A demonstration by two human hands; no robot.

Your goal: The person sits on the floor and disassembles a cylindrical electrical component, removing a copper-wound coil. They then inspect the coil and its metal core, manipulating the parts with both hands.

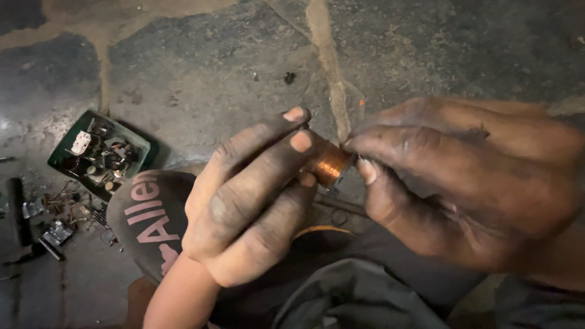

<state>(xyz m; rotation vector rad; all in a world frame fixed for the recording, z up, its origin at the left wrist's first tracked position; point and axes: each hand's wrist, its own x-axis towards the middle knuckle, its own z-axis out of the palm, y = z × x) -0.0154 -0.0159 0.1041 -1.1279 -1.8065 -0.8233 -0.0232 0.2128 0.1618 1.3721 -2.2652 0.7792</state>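
A small coil of copper wire (329, 164) is held between both hands above my lap. My left hand (250, 201), smeared with dark grime, grips the coil from the left with fingers wrapped around its body. From the right, my right hand (463, 176) pinches the coil's end with thumb and fingertips. The far side of the coil is hidden behind my fingers.
A green tray (61, 155) of small electronic parts sits on the stone floor at the left. Loose wires and metal bits (58, 213) lie beside it, with a dark tool (18, 210) at the left edge. Dark clothing with pink lettering (149, 216) covers my knee.
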